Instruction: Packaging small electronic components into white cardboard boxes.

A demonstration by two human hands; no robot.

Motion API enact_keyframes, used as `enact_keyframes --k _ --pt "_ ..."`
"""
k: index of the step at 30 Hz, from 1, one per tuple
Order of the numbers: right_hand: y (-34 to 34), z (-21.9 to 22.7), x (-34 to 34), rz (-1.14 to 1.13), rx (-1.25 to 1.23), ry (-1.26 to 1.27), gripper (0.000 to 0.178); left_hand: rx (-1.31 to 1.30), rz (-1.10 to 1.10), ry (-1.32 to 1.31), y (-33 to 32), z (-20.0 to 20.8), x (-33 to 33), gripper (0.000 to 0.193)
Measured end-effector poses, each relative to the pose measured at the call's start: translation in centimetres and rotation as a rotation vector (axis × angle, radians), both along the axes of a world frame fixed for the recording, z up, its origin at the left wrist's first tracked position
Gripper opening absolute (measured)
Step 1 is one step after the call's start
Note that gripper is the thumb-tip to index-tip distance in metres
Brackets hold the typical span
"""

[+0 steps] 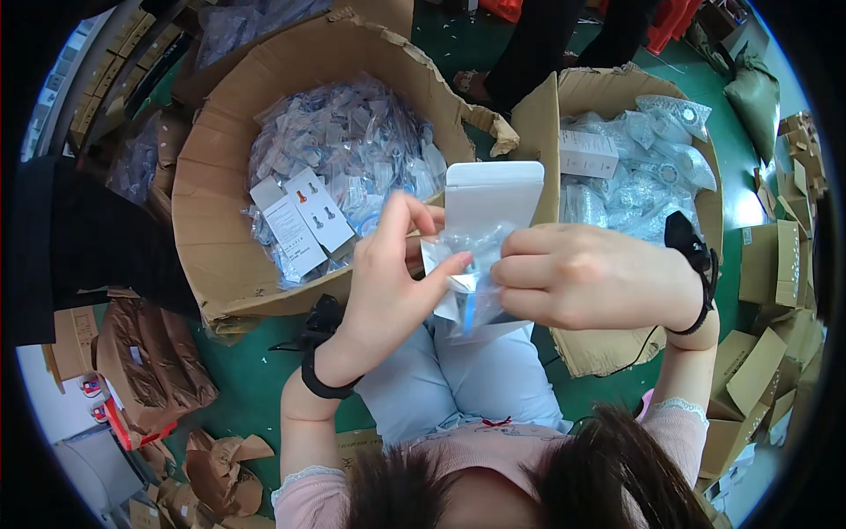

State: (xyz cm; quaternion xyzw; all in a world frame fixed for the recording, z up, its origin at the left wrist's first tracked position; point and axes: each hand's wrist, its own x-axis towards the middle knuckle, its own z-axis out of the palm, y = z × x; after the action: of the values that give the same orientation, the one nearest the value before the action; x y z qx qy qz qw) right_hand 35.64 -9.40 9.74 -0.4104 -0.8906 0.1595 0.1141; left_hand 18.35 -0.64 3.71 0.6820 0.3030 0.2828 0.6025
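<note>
An open white carton (493, 192), its flap standing up, is in front of me above my lap. My left hand (388, 273) holds the carton from its left side, with the thumb pressed on a clear plastic bag (476, 309) at the carton's mouth. The bag has a blue strip, and its contents are too small to make out. My right hand (577, 269) has its fingers closed on the bag's right side. Part of the carton is hidden behind the bag and my hands.
A large cardboard box (220, 176) ahead left holds many small clear bags (352, 132) and white printed cartons (300, 225). Another cardboard box (573, 85) ahead right holds bubble-wrapped items (656, 167) and a white carton (589, 153). Other people's dark-clothed legs (538, 48) stand close by.
</note>
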Motion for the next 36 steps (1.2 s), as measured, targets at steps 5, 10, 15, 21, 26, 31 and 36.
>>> enact_keyframes --k 5,10,15,21,26,31,36 --pt "-0.6 0.6 0.1 -0.11 0.102 -0.113 0.012 0.182 -0.17 0.171 0.9 -0.5 -1.2 0.019" --pt "0.3 -1.3 0.0 -0.013 0.063 -0.053 0.016 0.088 -0.282 0.064 0.9 -0.8 -1.3 0.027" --pt "-0.6 -0.8 -0.1 -0.069 0.211 0.045 0.016 -0.139 -0.281 -0.106 1.3 -1.3 -2.2 0.028" --pt "0.0 0.0 -0.4 -0.113 0.182 -0.069 0.013 -0.193 -0.233 -0.015 1.2 -1.0 -2.0 0.025" --pt "0.9 -0.6 -0.2 0.077 -0.028 -0.166 0.016 -0.294 -0.091 -0.048 0.3 -0.6 -1.5 0.024" --pt "0.1 -1.5 -0.5 -0.008 -0.078 0.038 0.02 -0.215 -0.127 0.001 1.0 -1.3 -2.0 0.02" --pt "-1.0 -3.2 -1.3 -0.114 0.092 0.091 0.025 0.035 -0.341 0.118 1.8 -1.2 -2.1 0.021"
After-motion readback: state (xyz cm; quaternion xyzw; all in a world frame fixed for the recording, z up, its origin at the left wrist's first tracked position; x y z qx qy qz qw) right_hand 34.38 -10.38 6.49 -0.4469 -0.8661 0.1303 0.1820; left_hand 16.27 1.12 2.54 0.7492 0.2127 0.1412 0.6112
